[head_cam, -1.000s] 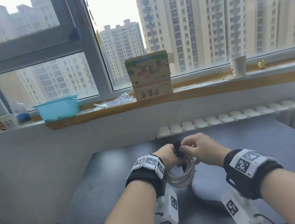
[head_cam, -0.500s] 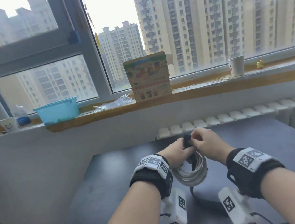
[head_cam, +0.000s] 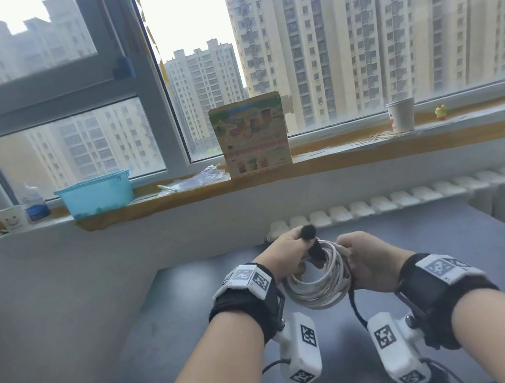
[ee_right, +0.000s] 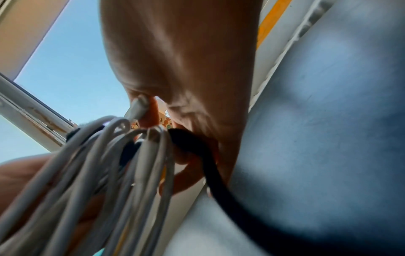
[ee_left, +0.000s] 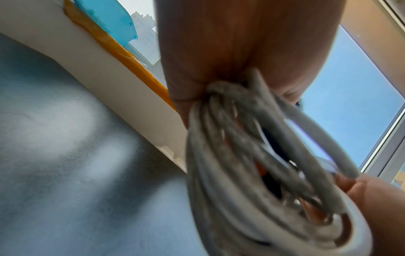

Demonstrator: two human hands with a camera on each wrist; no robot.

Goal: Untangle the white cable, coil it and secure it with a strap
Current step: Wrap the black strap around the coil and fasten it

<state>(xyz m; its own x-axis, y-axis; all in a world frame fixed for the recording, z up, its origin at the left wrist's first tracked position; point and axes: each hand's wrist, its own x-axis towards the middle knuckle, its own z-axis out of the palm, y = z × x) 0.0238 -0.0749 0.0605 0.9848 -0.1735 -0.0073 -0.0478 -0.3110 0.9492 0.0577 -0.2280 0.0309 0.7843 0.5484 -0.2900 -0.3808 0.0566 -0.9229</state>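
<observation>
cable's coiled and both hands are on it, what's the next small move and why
Probably pull the black fabric strap snug around the coiled white cable and press it closed. The left hand pinches the strap's top end, the right hand grips the coil, and a strap tail hangs loose.

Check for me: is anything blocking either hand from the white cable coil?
No. Both the left hand and right hand already grip the white cable coil directly; only the black strap lies against it, between the hands.

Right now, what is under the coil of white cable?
Under the cable coil, held above it by both hands, is the dark table. A black strap hangs down there; its lower end is hidden.
</observation>
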